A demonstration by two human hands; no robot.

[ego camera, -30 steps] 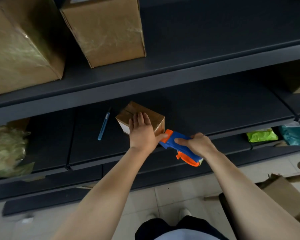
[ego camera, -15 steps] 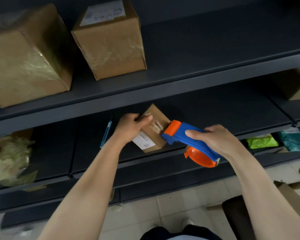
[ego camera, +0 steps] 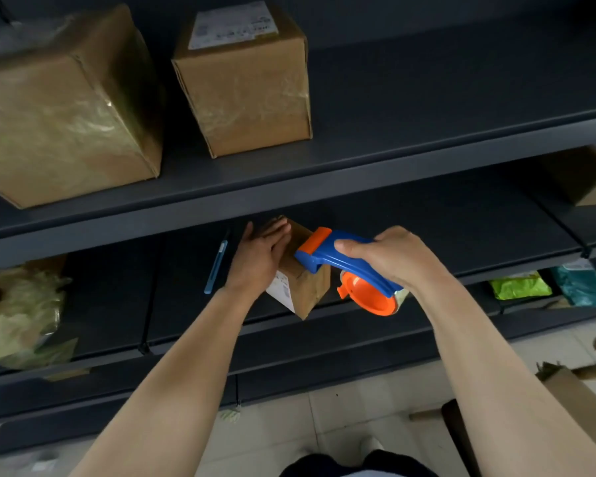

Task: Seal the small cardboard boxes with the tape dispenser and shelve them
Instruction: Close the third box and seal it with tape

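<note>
small cardboard box (ego camera: 305, 287) is now tilting steeper at the front of the middle shelf (ego camera: 461, 242), left hand (ego camera: 258, 259) flattening from a grip to straight fingers pressing its side. right hand (ego camera: 393, 259) is gripping the tape dispenser (ego camera: 327, 256), its orange head touching the box's top.
</note>
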